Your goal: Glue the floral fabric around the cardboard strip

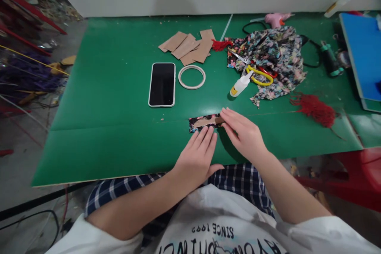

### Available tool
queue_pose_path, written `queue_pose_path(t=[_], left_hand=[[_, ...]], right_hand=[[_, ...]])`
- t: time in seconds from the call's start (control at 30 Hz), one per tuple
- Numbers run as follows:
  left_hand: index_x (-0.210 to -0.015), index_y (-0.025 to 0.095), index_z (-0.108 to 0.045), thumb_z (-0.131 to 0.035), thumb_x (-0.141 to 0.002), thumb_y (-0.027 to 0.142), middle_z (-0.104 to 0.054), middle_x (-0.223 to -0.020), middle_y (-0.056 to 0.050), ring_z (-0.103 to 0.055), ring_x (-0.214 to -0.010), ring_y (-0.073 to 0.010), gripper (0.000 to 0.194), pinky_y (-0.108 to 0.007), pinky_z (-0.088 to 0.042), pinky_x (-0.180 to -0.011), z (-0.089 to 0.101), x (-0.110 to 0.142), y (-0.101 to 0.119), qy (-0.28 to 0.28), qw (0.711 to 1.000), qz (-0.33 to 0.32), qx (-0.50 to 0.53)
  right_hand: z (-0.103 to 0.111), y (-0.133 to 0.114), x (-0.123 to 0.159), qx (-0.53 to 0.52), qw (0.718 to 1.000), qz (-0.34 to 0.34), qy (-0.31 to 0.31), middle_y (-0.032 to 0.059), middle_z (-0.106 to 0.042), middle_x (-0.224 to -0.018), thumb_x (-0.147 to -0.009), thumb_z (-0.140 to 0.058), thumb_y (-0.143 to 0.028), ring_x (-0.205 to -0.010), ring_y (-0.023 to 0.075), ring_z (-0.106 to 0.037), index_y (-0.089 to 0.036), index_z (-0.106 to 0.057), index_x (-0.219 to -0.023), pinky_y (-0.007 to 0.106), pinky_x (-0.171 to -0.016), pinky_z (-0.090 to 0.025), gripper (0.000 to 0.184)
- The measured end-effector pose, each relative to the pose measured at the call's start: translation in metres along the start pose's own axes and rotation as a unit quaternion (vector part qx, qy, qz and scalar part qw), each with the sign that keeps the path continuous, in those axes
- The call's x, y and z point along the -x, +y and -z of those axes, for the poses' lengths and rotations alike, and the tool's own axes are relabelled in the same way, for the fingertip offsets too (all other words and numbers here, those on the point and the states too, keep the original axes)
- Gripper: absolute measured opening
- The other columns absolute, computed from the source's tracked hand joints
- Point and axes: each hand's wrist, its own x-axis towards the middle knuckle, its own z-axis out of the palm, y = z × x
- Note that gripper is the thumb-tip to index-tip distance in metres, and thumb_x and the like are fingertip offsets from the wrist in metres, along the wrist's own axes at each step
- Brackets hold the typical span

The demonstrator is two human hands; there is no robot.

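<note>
A small strip of dark floral fabric [199,123] with a brown cardboard piece on it lies on the green table [113,127] near the front edge. My left hand [198,154] lies flat with fingers stretched out, its fingertips touching the strip's near edge. My right hand [242,133] also lies flat, fingers extended, pressing the strip's right end. Neither hand holds anything.
A phone [162,84] and a tape ring [191,76] lie mid-table, with cardboard pieces [189,47] behind. A glue bottle [240,84], yellow scissors [258,76], floral cloth [270,57], a pink glue gun [275,18], red tassels [315,109] and a blue board [361,53] are to the right.
</note>
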Motion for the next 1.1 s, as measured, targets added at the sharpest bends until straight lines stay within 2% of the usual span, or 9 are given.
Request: queue_pose_path(t=[0.17, 0.33, 0.43, 0.77, 0.97, 1.1], left_hand=[[-0.133, -0.003, -0.038, -0.033, -0.084, 0.065, -0.033, -0.143, -0.025, -0.027, -0.136, -0.0341, 0.084, -0.046, -0.029, -0.109, -0.004, -0.005, -0.013, 0.020, 1.000, 0.012, 0.007], [-0.135, -0.003, -0.034, -0.030, -0.086, 0.065, -0.033, -0.144, -0.024, -0.027, -0.137, -0.0311, 0.084, -0.043, -0.030, -0.110, -0.006, -0.006, -0.013, 0.024, 1.000, 0.015, 0.002], [-0.135, -0.003, -0.034, -0.030, -0.086, 0.064, -0.034, -0.143, -0.023, -0.029, -0.136, -0.0308, 0.083, -0.042, -0.030, -0.110, -0.007, -0.006, -0.013, 0.030, 0.999, 0.018, -0.007], [-0.133, -0.004, -0.037, -0.036, -0.088, 0.059, -0.036, -0.142, -0.025, -0.032, -0.134, -0.0314, 0.077, -0.042, -0.031, -0.109, -0.007, -0.008, -0.008, 0.032, 0.999, 0.036, -0.018], [-0.135, -0.003, -0.035, -0.038, -0.086, 0.060, -0.033, -0.143, -0.025, -0.028, -0.136, -0.0307, 0.080, -0.043, -0.030, -0.109, -0.009, -0.009, -0.007, 0.020, 0.999, 0.050, -0.010], [-0.135, 0.000, -0.038, -0.035, -0.086, 0.062, -0.032, -0.144, -0.023, -0.028, -0.136, -0.0330, 0.078, -0.049, -0.027, -0.109, -0.003, -0.010, -0.012, 0.010, 0.998, 0.062, -0.011]], right_hand=[[0.001, -0.007, 0.032, 0.084, 0.995, 0.034, -0.047, 0.0147, -0.056, -0.128, -0.087, -0.052, -0.021, -0.123, 0.0232, -0.051, -0.004, -0.054, -0.123, 0.042, -0.104, -0.044, 0.040], [0.000, -0.007, 0.040, 0.142, 0.982, 0.031, -0.124, 0.0119, -0.047, -0.137, -0.090, -0.044, -0.034, -0.127, 0.0241, -0.046, -0.006, -0.045, -0.131, 0.049, -0.105, -0.040, 0.049], [0.001, -0.007, 0.041, 0.155, 0.977, 0.019, -0.147, 0.0097, -0.042, -0.141, -0.092, -0.040, -0.038, -0.131, 0.0231, -0.042, -0.008, -0.040, -0.134, 0.050, -0.107, -0.037, 0.052], [0.002, -0.006, 0.042, 0.136, 0.983, -0.017, -0.123, 0.0100, -0.045, -0.140, -0.090, -0.043, -0.034, -0.131, 0.0240, -0.042, -0.013, -0.042, -0.135, 0.052, -0.109, -0.032, 0.049], [0.001, -0.007, 0.043, 0.127, 0.987, -0.003, -0.101, 0.0114, -0.048, -0.137, -0.089, -0.046, -0.029, -0.130, 0.0266, -0.042, -0.014, -0.039, -0.136, 0.055, -0.107, -0.034, 0.050], [0.000, -0.017, 0.046, 0.112, 0.989, 0.018, -0.090, 0.0119, -0.053, -0.132, -0.088, -0.047, -0.026, -0.129, 0.0273, -0.044, -0.011, -0.037, -0.137, 0.055, -0.107, -0.035, 0.052]])
